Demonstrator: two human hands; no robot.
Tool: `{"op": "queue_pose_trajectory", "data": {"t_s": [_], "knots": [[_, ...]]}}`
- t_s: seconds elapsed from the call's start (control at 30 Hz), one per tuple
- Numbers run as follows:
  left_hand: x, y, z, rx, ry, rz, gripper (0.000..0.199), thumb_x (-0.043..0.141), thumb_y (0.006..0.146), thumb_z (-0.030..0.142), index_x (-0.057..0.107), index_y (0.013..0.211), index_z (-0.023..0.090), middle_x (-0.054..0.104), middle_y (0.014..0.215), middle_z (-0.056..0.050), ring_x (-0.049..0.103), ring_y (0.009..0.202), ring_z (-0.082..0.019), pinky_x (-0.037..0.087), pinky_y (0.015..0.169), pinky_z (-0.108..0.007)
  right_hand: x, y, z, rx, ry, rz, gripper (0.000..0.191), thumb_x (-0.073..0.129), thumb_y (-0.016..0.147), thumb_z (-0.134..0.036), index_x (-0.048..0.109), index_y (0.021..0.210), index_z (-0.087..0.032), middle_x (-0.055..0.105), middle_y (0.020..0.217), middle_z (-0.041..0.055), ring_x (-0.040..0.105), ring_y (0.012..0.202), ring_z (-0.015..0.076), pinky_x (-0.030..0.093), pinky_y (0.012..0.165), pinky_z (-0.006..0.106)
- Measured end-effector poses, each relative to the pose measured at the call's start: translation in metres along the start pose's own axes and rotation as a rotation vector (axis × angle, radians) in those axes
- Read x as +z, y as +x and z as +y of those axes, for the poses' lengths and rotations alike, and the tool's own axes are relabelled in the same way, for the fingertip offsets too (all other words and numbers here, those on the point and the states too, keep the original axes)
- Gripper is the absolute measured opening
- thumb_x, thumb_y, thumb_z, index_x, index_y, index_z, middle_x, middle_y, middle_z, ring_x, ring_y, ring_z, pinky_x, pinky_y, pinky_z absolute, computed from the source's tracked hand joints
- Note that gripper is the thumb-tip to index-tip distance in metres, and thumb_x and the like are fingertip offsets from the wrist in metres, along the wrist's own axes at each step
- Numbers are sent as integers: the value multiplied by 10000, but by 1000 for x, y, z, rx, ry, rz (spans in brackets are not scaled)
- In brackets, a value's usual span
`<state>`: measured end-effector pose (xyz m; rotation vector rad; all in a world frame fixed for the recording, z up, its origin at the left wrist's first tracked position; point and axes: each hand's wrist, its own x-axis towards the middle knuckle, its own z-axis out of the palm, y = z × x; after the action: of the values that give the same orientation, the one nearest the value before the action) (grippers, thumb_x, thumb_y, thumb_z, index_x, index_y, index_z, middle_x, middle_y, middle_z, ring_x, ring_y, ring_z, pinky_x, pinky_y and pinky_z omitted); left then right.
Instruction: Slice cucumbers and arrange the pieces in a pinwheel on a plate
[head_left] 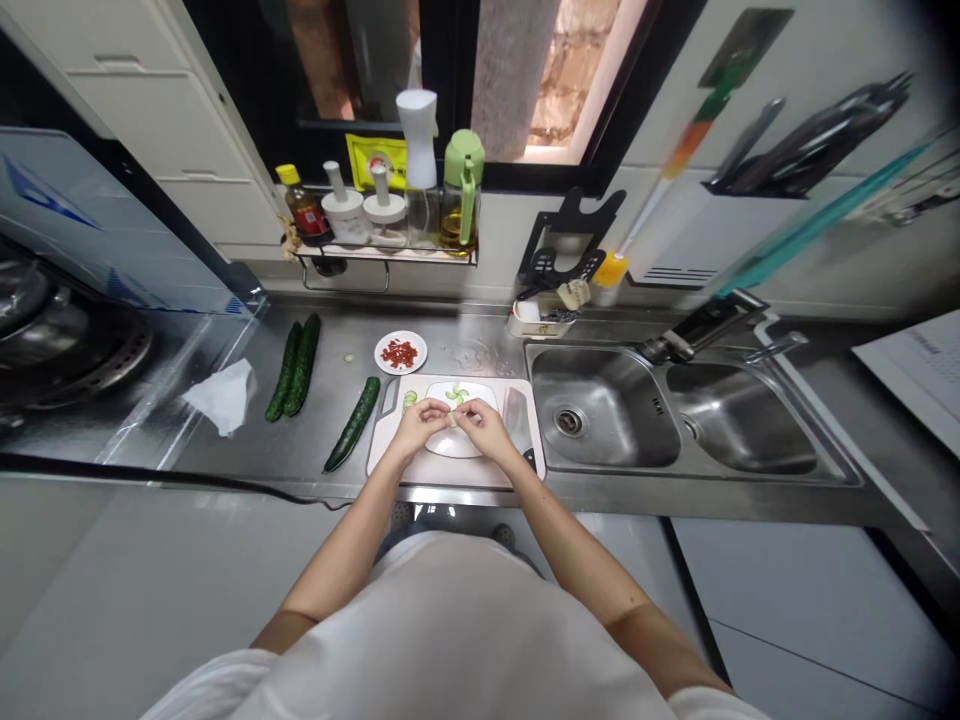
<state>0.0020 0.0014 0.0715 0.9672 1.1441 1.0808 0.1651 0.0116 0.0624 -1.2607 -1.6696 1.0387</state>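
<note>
"Holding what?"
"Left hand [422, 424] and right hand [482, 424] pinch a small pale-green slice [452, 420] above the pale rectangular cutting board [381, 452]."
"Risks?"
"A slippery pinch could drop it; the right hand, straying, could catch the black-handled steel knife [517, 418] on the board's right."
"Writing?"
"The red-labelled brown bottle [307, 214] behind the board: too small to read."

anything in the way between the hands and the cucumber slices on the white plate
Nothing visible. The left hand and right hand meet over the white plate, a small pale piece at their fingertips; the cucumber slices lie just beyond. The knife is off to the right.
</note>
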Motion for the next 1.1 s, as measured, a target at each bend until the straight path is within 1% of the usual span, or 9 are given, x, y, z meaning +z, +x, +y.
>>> {"op": "queue_pose_trajectory", "data": {"t_s": [0.13, 0.23, 0.3, 0.4, 0.53, 0.7, 0.87, 1.0, 1.1], "knots": [[4, -6, 1, -119, -83, -32, 437, 817, 578, 353, 623, 925, 172, 590, 660, 30, 511, 572, -61, 335, 495, -149, -1, 2, 0, 46, 107, 2, 174, 582, 785, -363, 624, 741, -200, 643, 817, 23, 590, 838, 177, 450, 795, 316], [6, -11, -3, -332, -275, -105, 503, 703, 703, 545, 578, 1043, 196, 638, 741, -15, 513, 536, -64, 262, 425, -136, -5, 3, -3, 73, 182, 4, 181, 588, 781, -373, 616, 743, -198, 641, 810, 17, 594, 827, 173, 451, 803, 319], [7, -12, -7, -479, -448, -184, 529, 586, 764, 643, 556, 1046, 197, 652, 773, -44, 525, 521, -78, 254, 402, -137, -7, 4, -4, 78, 205, 15, 189, 597, 775, -383, 610, 740, -197, 640, 807, 14, 592, 825, 171, 450, 806, 320], [9, -11, -10, -623, -640, -265, 494, 511, 816, 646, 549, 1007, 192, 641, 752, -50, 535, 500, -97, 255, 382, -144, -8, 4, -6, 86, 216, 23, 205, 614, 762, -400, 601, 735, -197, 642, 818, 14, 585, 831, 169, 452, 799, 313], [13, -9, -8, -707, -775, -316, 421, 500, 854, 587, 558, 942, 180, 610, 715, -38, 536, 498, -106, 293, 395, -159, -8, 3, -7, 84, 225, 11, 205, 611, 767, -399, 596, 737, -197, 635, 821, 10, 583, 831, 162, 453, 785, 299], [14, -5, -4, -715, -854, -282, 242, 550, 883, 403, 556, 855, 162, 578, 685, -7, 511, 484, -77, 294, 403, -154, -10, 4, -6, 62, 200, -18, 190, 608, 774, -388, 612, 750, -200, 627, 839, 14, 580, 851, 166, 447, 766, 289], [10, -1, -5, -670, -839, -254, 118, 609, 849, 247, 594, 918, 152, 586, 692, 4, 507, 490, -56, 284, 390, -143, -13, 4, -6, 32, 162, -11, 153, 614, 759, -352, 628, 718, -205, 634, 847, 27, 573, 889, 183, 437, 779, 302], [6, -1, -6, -555, -756, -209, 320, 709, 744, 153, 615, 1049, 186, 594, 739, 18, 502, 508, -35, 273, 391, -124, -14, 5, -6, 13, 155, -26, 157, 592, 762, -322, 607, 658, -204, 635, 841, 28, 578, 902, 188, 423, 809, 316], [5, -1, -4, -466, -656, -152, 447, 767, 664, 129, 624, 1083, 192, 605, 786, 9, 508, 536, -29, 276, 402, -120, -15, 5, -7, 38, 164, -45, 142, 576, 754, -300, 596, 653, -202, 632, 823, 19, 579, 867, 176, 422, 793, 305]]}}
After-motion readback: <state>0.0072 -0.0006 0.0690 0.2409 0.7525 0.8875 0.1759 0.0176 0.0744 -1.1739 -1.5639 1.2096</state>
